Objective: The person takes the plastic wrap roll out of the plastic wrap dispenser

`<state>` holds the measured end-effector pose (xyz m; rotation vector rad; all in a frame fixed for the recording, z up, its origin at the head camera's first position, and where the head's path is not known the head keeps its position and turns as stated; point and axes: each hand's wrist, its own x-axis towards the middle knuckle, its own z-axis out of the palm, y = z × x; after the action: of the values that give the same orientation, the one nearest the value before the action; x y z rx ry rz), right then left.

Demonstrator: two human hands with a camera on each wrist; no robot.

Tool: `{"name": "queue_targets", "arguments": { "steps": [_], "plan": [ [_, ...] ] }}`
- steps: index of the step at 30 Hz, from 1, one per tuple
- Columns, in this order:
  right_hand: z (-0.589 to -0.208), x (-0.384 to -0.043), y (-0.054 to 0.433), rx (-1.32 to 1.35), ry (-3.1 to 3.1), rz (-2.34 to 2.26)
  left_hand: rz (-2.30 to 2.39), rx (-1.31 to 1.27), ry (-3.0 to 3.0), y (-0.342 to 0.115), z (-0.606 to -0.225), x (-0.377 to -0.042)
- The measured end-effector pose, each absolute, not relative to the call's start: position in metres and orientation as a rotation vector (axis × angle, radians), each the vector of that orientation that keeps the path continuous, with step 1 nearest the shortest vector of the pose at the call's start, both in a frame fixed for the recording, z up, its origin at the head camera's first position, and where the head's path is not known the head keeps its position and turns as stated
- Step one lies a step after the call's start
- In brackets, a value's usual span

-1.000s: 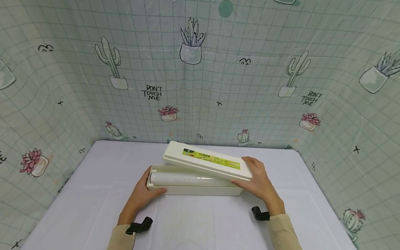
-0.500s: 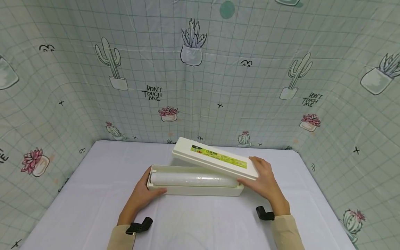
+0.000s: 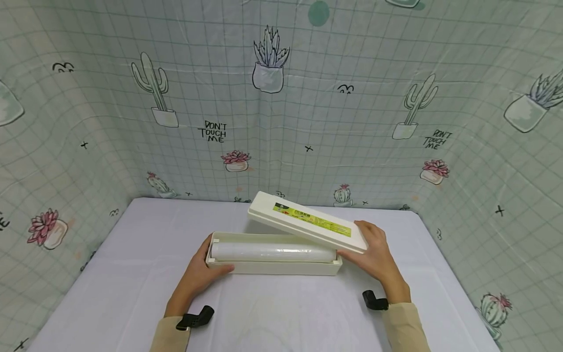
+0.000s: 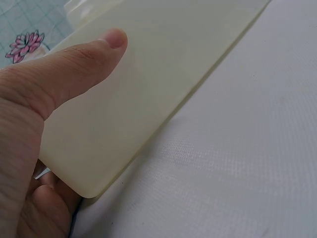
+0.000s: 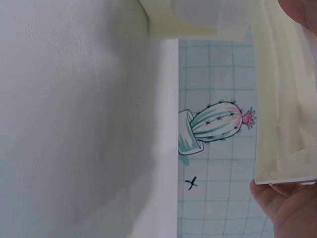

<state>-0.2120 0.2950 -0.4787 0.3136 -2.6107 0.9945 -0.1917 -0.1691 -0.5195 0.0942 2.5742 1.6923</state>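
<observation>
A long cream plastic box lies on the table with its top uncovered. Inside it runs a roll of shiny plastic wrap. My left hand grips the box's left end, its thumb on the front wall and its fingers round the end, as the left wrist view also shows. The white lid, with a yellow-green label, is held by its right end in my right hand. It slants above and behind the box, left end farther back. In the right wrist view the lid's hollow underside shows.
A white cloth covers the table. Behind and at both sides hangs a grid-patterned curtain printed with cacti. Each wrist carries a black camera mount, one on the left wrist and one on the right wrist.
My right hand has moved the lid to the right and somewhat back, uncovering more of the wrap roll. The left hand and the box stay in place.
</observation>
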Motion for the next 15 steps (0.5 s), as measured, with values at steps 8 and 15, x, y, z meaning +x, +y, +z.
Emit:
{"name": "queue_targets", "arguments": {
  "steps": [8,15],
  "plan": [
    [-0.481,-0.212,0.304,0.308,-2.572,0.986,1.696,0.112,2.585,-0.169,-0.522,-0.193],
    [-0.479,-0.21,0.31,0.28,-2.561,0.979,1.693,0.128,2.594,-0.17,-0.524,-0.194]
  ]
}}
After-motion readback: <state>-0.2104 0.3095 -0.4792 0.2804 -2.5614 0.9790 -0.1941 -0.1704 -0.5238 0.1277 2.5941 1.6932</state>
